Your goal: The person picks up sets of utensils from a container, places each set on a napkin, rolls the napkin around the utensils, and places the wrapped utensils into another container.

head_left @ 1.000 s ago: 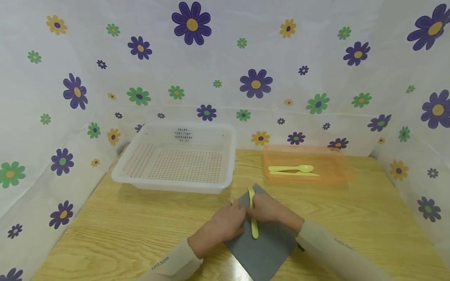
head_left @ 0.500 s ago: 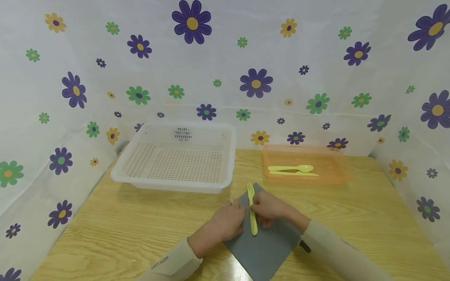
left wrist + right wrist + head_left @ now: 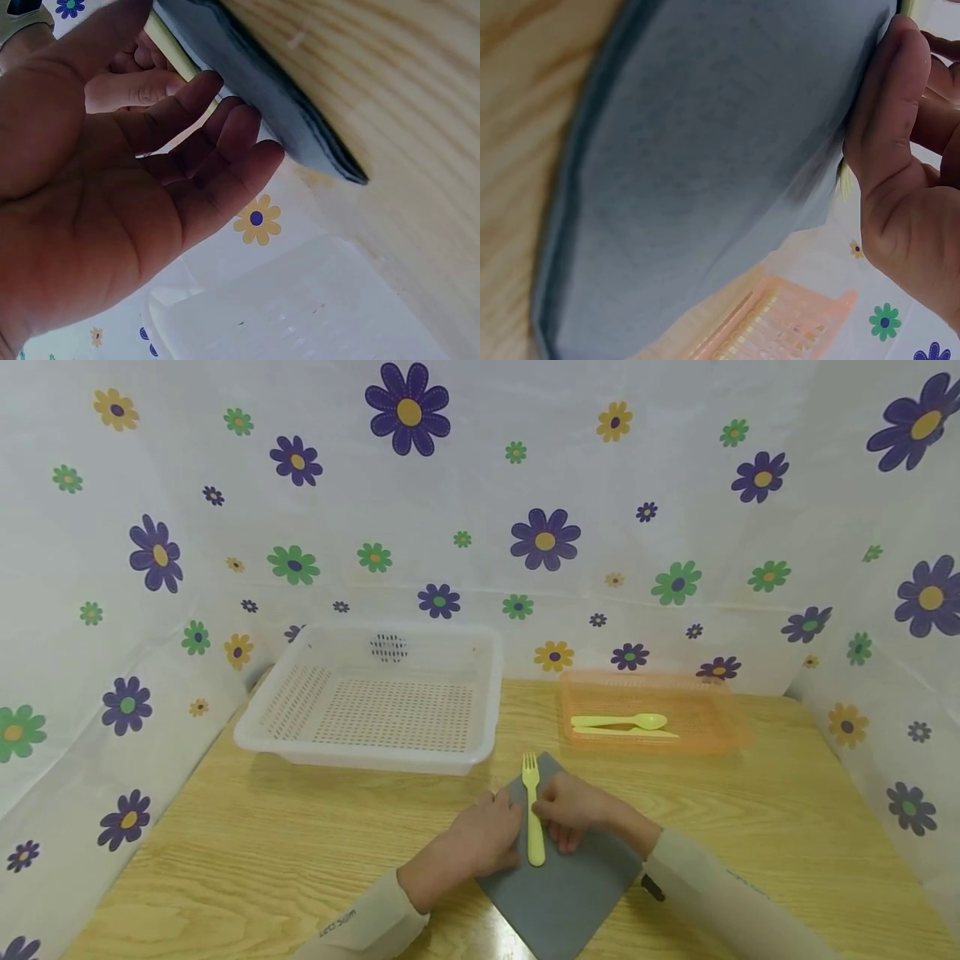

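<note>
A pale yellow fork (image 3: pixel 535 835) lies, tines away from me, on a grey folded cloth napkin (image 3: pixel 566 893) set like a diamond on the table. My left hand (image 3: pixel 483 839) rests at the napkin's left edge; in the left wrist view its fingers (image 3: pixel 240 154) are loosely bent and hold nothing. On the fork's other side, my right hand (image 3: pixel 573 806) has its fingertips right at the handle, with other fingers on the cloth. The right wrist view shows the napkin's layered edge and the right hand (image 3: pixel 907 172) low over it; the fork is mostly hidden there.
Behind the left hand stands a white perforated basket (image 3: pixel 375 758). At the back right, a shallow orange basket (image 3: pixel 712 727) holds a yellow spoon (image 3: pixel 648 722) and a yellow knife (image 3: pixel 637 732). A flower-patterned sheet (image 3: pixel 450 485) walls the wooden table (image 3: pixel 300 852).
The fork has shifted slightly left on the napkin and turned a little straighter. The right hand has eased back from around the fork to beside its handle. The left hand has barely moved.
</note>
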Available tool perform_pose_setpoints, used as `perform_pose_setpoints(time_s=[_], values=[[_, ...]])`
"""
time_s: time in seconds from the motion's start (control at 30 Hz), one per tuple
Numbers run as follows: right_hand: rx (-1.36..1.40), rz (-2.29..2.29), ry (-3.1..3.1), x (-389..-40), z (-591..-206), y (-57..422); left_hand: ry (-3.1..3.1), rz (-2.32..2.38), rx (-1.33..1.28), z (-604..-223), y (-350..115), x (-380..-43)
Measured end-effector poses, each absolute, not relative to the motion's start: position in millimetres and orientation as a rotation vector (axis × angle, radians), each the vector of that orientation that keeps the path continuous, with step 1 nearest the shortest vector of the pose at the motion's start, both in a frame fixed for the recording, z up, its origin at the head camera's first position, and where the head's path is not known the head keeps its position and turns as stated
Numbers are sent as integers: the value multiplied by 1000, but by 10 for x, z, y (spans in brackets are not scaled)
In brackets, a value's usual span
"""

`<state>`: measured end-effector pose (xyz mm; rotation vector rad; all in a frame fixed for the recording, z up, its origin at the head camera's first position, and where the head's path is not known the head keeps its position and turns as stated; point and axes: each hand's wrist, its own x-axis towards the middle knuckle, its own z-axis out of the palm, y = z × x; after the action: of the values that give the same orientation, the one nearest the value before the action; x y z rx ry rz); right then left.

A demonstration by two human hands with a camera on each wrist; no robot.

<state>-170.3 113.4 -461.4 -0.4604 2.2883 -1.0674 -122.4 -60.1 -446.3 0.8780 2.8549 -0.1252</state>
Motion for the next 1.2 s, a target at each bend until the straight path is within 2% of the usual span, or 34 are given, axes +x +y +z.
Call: perform_pose_setpoints(time_s=[0.77, 1.2], values=[[-549, -1040, 2322, -1673, -4634, 1148, 2856, -93, 966, -4527, -648, -1211], [-510, -1108, 2248, -1717, -4647, 1175, 2856, -150, 953, -4532, -643, -1219]])
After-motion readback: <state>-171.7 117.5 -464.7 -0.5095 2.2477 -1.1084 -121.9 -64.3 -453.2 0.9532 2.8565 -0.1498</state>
